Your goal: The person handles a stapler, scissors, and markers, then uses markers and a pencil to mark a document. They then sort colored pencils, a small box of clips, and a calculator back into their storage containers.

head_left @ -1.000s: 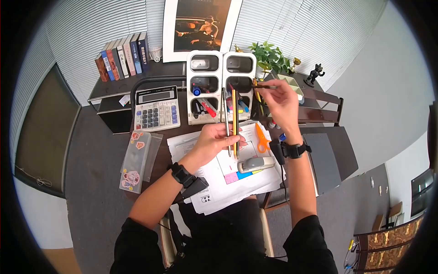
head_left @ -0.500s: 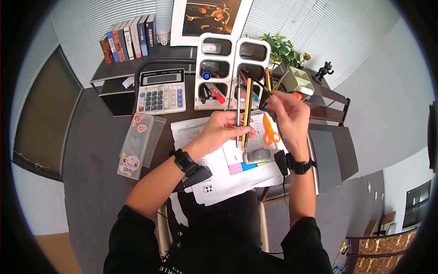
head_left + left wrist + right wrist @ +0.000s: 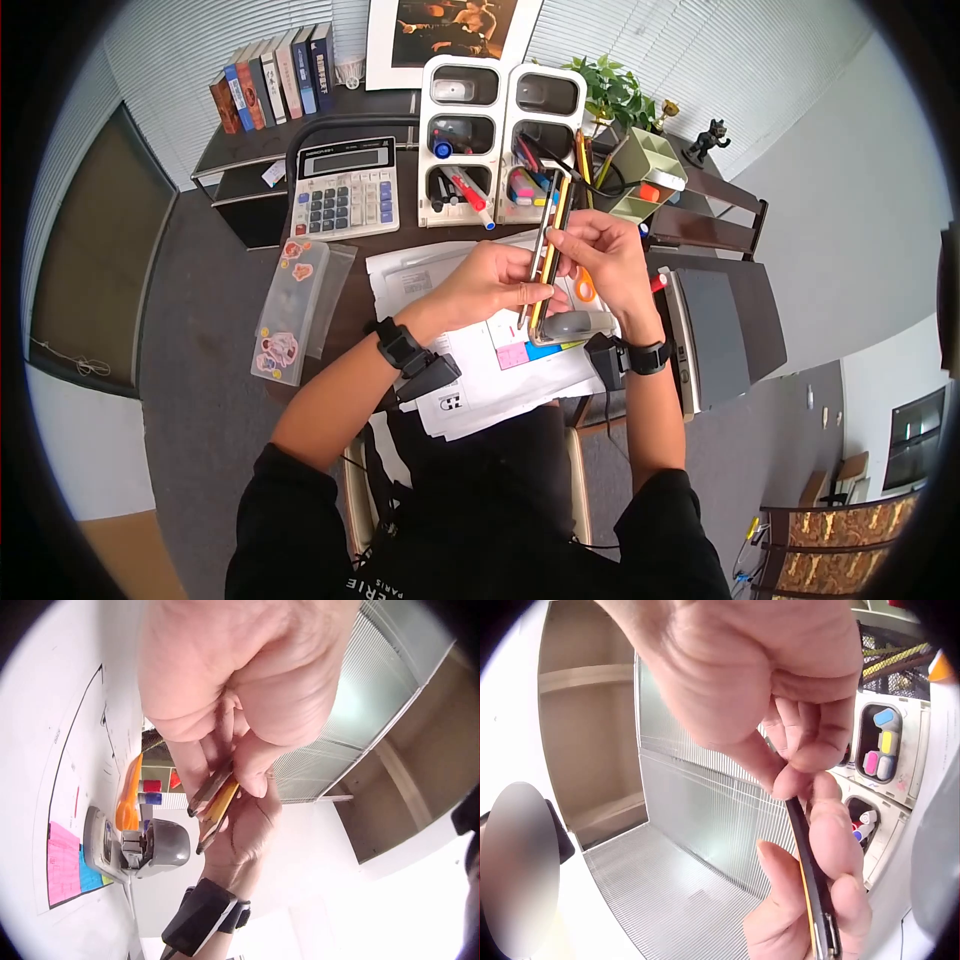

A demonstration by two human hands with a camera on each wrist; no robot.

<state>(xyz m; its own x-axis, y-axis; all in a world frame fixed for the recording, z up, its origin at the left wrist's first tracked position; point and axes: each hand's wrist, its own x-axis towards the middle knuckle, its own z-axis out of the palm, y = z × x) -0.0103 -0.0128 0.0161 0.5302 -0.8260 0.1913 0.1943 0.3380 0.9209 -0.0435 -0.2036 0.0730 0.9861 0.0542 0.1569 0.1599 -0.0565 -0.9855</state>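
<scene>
My left hand (image 3: 490, 287) grips a small bundle of pencils (image 3: 550, 262) near its lower end, above the papers. A yellow-and-black pencil, a dark one and a slim silvery one show in it. From the right, my right hand (image 3: 607, 260) pinches the same bundle higher up with thumb and fingers. In the left wrist view two pencil ends, one yellow (image 3: 219, 808) and one dark brown, stick out under the left thumb. The right wrist view shows a black barrel (image 3: 808, 862) between both hands' fingers, with a yellow edge beside it.
Below the hands lie printed papers (image 3: 470, 380), a grey stapler (image 3: 570, 325) and orange scissors (image 3: 585, 287). Behind stands a white organizer (image 3: 461, 113) with pens and markers. A calculator (image 3: 347, 195) and a clear pencil case (image 3: 289, 320) are at left, a green holder (image 3: 655, 150) at back right.
My right hand has come down and left from the organizer's right side with a dark pencil, to the bundle in my left hand. The bundle now leans to the right.
</scene>
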